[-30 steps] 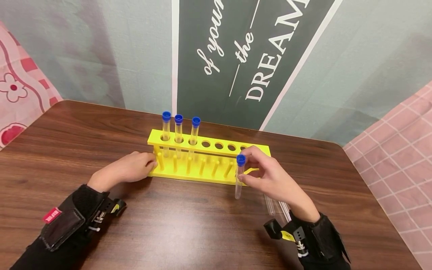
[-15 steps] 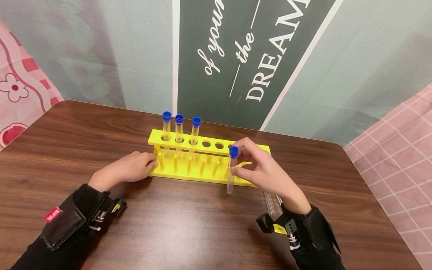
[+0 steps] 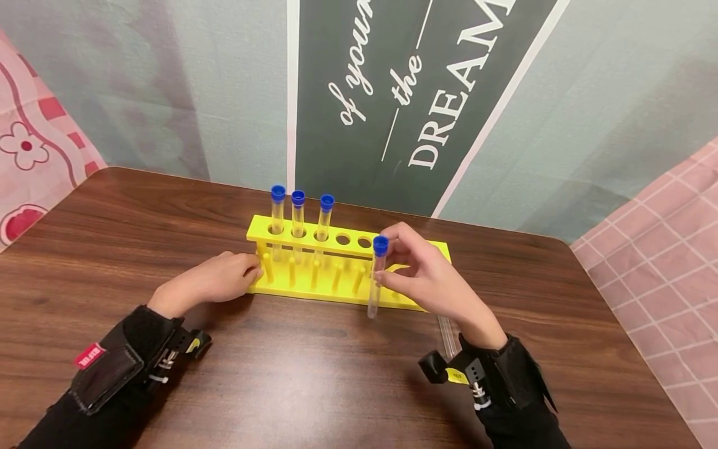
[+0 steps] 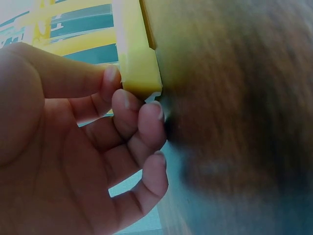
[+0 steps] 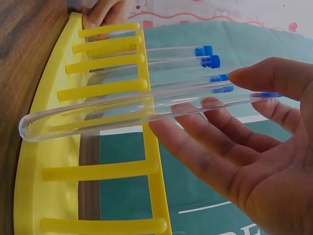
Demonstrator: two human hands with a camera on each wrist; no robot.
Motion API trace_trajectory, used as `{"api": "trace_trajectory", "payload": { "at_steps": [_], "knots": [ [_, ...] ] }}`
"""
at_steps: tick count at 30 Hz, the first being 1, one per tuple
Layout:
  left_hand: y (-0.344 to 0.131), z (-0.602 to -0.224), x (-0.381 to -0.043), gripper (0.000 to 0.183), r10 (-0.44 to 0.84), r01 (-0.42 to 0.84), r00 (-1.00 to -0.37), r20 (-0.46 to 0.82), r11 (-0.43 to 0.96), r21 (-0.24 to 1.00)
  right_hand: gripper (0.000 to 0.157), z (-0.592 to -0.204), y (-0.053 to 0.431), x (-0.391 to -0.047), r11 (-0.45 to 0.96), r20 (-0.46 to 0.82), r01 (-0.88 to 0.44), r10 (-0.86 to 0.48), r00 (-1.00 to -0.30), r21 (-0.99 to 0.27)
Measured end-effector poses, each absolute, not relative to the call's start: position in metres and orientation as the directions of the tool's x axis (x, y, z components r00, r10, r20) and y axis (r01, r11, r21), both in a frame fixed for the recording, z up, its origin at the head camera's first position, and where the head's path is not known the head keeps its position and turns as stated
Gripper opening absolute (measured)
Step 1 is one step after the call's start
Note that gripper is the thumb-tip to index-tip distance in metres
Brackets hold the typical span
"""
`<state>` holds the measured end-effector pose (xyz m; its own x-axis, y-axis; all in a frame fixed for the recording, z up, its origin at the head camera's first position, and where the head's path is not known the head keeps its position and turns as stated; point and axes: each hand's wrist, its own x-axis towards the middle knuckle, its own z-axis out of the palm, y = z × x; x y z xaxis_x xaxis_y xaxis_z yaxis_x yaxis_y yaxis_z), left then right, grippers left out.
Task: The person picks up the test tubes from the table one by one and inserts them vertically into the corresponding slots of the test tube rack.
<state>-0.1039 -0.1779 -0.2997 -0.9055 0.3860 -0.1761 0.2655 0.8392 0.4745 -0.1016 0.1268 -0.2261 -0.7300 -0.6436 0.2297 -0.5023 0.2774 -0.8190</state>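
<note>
A yellow test tube rack (image 3: 348, 296) stands on the wooden table. At its left end, my left hand (image 3: 224, 277) pinches the corner of the base (image 4: 139, 68) between thumb and forefinger. Several fingers curl beside it in the left wrist view. My right hand (image 3: 429, 277) holds a clear test tube (image 3: 373, 296) with a blue cap, thumb and fingertips around its upper part. That tube stands nearly upright in front of the rack's right half, outside the holes. Three blue-capped test tubes (image 3: 298, 215) sit in the leftmost holes. My right hand hides the holes at the right end.
A clear tube (image 3: 445, 337) lies on the table by my right wrist, partly hidden by the arm. Upright pegs (image 3: 336, 277) line the rack's front. Close behind the table (image 3: 280, 374) hangs a printed cloth (image 3: 235, 100).
My right hand has moved left along the rack and slightly away from me, carrying the test tube. The left hand keeps its place at the rack's end.
</note>
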Motion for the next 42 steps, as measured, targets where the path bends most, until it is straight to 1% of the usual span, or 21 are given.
{"api": "trace_trajectory", "payload": {
  "at_steps": [8,16,25,42],
  "knots": [
    [-0.178,-0.300,-0.104,0.020,0.385,0.269,-0.907,-0.171,0.842,0.468,0.037,-0.225,0.118,-0.103,0.270,0.228,-0.496,-0.645,-0.729,-0.825],
    [-0.178,-0.300,-0.105,0.021,0.388,0.274,-0.906,-0.168,0.841,0.467,0.036,-0.226,0.113,-0.105,0.302,0.208,-0.479,-0.626,-0.752,-0.824],
    [-0.177,-0.300,-0.104,0.022,0.389,0.281,-0.908,-0.154,0.840,0.464,0.036,-0.227,0.105,-0.110,0.267,0.214,-0.464,-0.627,-0.749,-0.845],
    [-0.178,-0.301,-0.104,0.020,0.386,0.274,-0.908,-0.164,0.843,0.463,0.035,-0.227,0.096,-0.117,0.252,0.245,-0.480,-0.612,-0.752,-0.840]
  ]
}}
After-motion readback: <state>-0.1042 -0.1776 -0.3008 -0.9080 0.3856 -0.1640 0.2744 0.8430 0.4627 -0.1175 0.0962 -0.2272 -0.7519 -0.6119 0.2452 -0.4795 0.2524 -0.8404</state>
